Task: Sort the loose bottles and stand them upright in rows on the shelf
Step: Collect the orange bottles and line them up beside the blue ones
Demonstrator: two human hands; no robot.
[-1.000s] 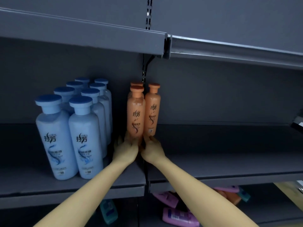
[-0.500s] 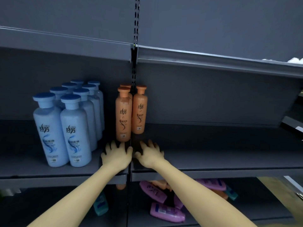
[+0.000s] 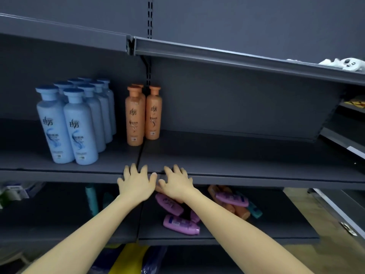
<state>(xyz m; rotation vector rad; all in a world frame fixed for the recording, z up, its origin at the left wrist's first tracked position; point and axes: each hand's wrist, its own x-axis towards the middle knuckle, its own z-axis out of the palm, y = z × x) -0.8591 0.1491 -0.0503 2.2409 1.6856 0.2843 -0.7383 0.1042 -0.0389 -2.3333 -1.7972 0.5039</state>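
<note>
Three orange bottles (image 3: 135, 117) stand upright near the middle of the dark grey shelf (image 3: 237, 159), beside two rows of several blue bottles (image 3: 79, 125) on the left. My left hand (image 3: 136, 182) and my right hand (image 3: 175, 181) hover side by side at the shelf's front edge, fingers spread, holding nothing. On the lower shelf (image 3: 256, 234) lie loose purple bottles (image 3: 180, 224), orange bottles (image 3: 240, 210) and a teal bottle (image 3: 254, 210), partly hidden behind my right forearm.
A teal bottle (image 3: 91, 198) stands on the lower shelf at left. White objects (image 3: 343, 64) sit on the upper shelf at far right. Yellow and blue packaging (image 3: 134, 258) shows at the bottom. A neighbouring shelf unit (image 3: 347, 139) is on the right.
Both hands let go of the orange bottles and drew back from them to the shelf's front edge, fingers spreading. The view tilted down, showing more of the lower shelf.
</note>
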